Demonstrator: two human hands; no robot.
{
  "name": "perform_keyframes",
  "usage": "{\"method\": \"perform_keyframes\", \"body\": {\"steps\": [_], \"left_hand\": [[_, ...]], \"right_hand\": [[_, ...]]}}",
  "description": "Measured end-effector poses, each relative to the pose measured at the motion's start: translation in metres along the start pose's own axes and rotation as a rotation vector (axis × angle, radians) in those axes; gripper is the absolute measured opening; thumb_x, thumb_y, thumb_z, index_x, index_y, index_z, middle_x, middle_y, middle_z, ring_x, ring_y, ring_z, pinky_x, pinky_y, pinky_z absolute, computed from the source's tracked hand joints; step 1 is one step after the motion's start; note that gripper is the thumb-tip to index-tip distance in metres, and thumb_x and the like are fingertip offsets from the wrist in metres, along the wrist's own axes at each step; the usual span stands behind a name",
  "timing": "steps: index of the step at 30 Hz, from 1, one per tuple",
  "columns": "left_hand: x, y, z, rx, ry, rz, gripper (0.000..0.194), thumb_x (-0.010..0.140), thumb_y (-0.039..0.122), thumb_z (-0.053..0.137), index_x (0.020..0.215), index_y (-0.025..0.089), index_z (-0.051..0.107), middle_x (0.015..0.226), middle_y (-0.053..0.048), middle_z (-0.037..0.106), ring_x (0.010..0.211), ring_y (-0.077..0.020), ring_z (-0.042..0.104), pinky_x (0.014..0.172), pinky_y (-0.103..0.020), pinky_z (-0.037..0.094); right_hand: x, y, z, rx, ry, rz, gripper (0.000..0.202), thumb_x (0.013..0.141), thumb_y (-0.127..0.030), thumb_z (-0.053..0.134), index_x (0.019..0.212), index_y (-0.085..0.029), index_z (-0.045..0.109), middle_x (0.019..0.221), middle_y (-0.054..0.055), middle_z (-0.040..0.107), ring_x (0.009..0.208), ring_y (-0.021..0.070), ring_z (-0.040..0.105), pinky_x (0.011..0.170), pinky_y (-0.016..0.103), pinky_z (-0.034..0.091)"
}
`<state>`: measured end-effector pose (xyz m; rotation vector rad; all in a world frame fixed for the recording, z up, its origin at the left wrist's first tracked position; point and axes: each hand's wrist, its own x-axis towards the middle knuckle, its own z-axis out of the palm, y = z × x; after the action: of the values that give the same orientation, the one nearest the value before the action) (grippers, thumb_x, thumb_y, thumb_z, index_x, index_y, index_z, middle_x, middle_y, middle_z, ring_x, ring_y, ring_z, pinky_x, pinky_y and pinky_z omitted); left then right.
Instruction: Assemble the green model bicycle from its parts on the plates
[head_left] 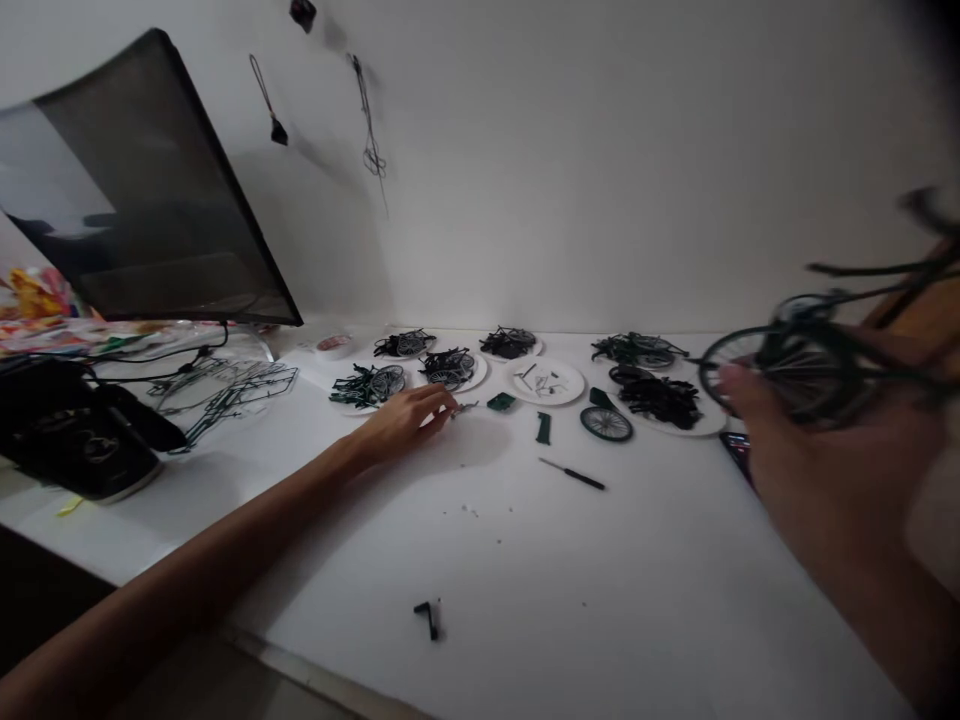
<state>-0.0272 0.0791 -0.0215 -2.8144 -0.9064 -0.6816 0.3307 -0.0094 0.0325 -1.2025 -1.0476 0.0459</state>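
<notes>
My left hand (409,420) reaches over the white table (480,570), its fingers closed on a small metallic part (466,407). My right hand (840,480), raised at the right, grips a dark green model bicycle (795,350); its wheel faces the camera, and its far end runs out of view. Between the hands lie a green piece (501,401), another green piece (544,428), a loose spoked wheel (607,424) and a black-handled screwdriver (581,478). A white plate (566,390) behind them bears small parts.
Plates with dark bicycle parts (660,402) stand along the wall. At the left are a large monitor (165,200), a black container (82,430) and green sprue frames (232,400). A phone (737,450) lies under my right hand; a black bracket (429,618) is near the front.
</notes>
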Motion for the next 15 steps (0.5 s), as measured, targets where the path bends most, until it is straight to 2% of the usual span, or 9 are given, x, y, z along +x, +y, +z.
{"method": "perform_keyframes", "body": {"steps": [3, 5, 7, 9, 10, 12, 15], "left_hand": [[0.031, 0.030, 0.002, 0.000, -0.042, 0.112, 0.024, 0.102, 0.017, 0.043, 0.118, 0.010, 0.059, 0.117, -0.014, 0.066, 0.100, -0.0177, 0.064, 0.084, -0.032, 0.055], [0.060, 0.053, 0.009, 0.006, -0.097, 0.217, 0.026, 0.101, 0.019, 0.049, 0.124, 0.011, 0.057, 0.126, -0.014, 0.063, 0.114, -0.0202, 0.060, 0.096, -0.035, 0.051], [0.092, 0.072, 0.023, 0.023, -0.143, 0.307, 0.030, 0.099, 0.011, 0.049, 0.128, 0.013, 0.056, 0.135, -0.014, 0.060, 0.122, -0.0218, 0.057, 0.102, -0.036, 0.047], [0.120, 0.086, 0.041, 0.038, -0.175, 0.349, 0.040, 0.096, 0.001, 0.046, 0.133, 0.014, 0.054, 0.141, -0.015, 0.056, 0.126, -0.0238, 0.055, 0.101, -0.037, 0.045], [0.132, 0.090, 0.051, 0.038, -0.189, 0.360, 0.042, 0.095, -0.002, 0.044, 0.132, 0.014, 0.056, 0.137, -0.015, 0.059, 0.123, -0.0239, 0.057, 0.098, -0.036, 0.045], [0.149, 0.096, 0.066, 0.021, -0.207, 0.365, 0.034, 0.095, -0.001, 0.044, 0.120, 0.013, 0.063, 0.123, -0.015, 0.067, 0.116, -0.0250, 0.061, 0.092, -0.037, 0.046], [0.157, 0.097, 0.075, -0.035, -0.181, 0.315, 0.023, 0.095, 0.004, 0.047, 0.101, 0.011, 0.068, 0.107, -0.015, 0.071, 0.105, -0.0262, 0.064, 0.092, -0.039, 0.045]], "right_hand": [[-0.003, 0.004, 0.006, 0.018, 0.002, -0.016, 0.062, 0.066, -0.034, 0.087, 0.120, -0.016, 0.063, 0.112, 0.014, 0.072, 0.096, 0.0278, 0.070, 0.089, 0.044, 0.054], [-0.006, 0.008, 0.007, 0.021, -0.027, 0.032, 0.052, 0.071, -0.037, 0.083, 0.114, -0.015, 0.065, 0.102, 0.012, 0.073, 0.089, 0.0256, 0.070, 0.084, 0.042, 0.055], [-0.009, 0.012, 0.008, 0.026, -0.065, 0.061, 0.042, 0.076, -0.040, 0.080, 0.108, -0.015, 0.067, 0.095, 0.011, 0.073, 0.084, 0.0242, 0.069, 0.080, 0.040, 0.055], [-0.011, 0.016, 0.008, 0.049, -0.119, 0.078, 0.036, 0.077, -0.039, 0.079, 0.104, -0.017, 0.069, 0.096, 0.009, 0.072, 0.085, 0.0235, 0.068, 0.082, 0.039, 0.054], [-0.013, 0.017, 0.009, 0.069, -0.143, 0.085, 0.035, 0.077, -0.038, 0.080, 0.103, -0.019, 0.069, 0.097, 0.008, 0.072, 0.088, 0.0235, 0.068, 0.086, 0.040, 0.054], [-0.016, 0.020, 0.010, 0.122, -0.180, 0.109, 0.033, 0.075, -0.038, 0.081, 0.101, -0.022, 0.068, 0.100, 0.005, 0.072, 0.095, 0.0237, 0.068, 0.092, 0.041, 0.052], [-0.021, 0.021, 0.012, 0.226, -0.235, 0.200, 0.036, 0.074, -0.040, 0.081, 0.102, -0.024, 0.065, 0.102, 0.003, 0.071, 0.099, 0.0237, 0.068, 0.094, 0.042, 0.053]]}}
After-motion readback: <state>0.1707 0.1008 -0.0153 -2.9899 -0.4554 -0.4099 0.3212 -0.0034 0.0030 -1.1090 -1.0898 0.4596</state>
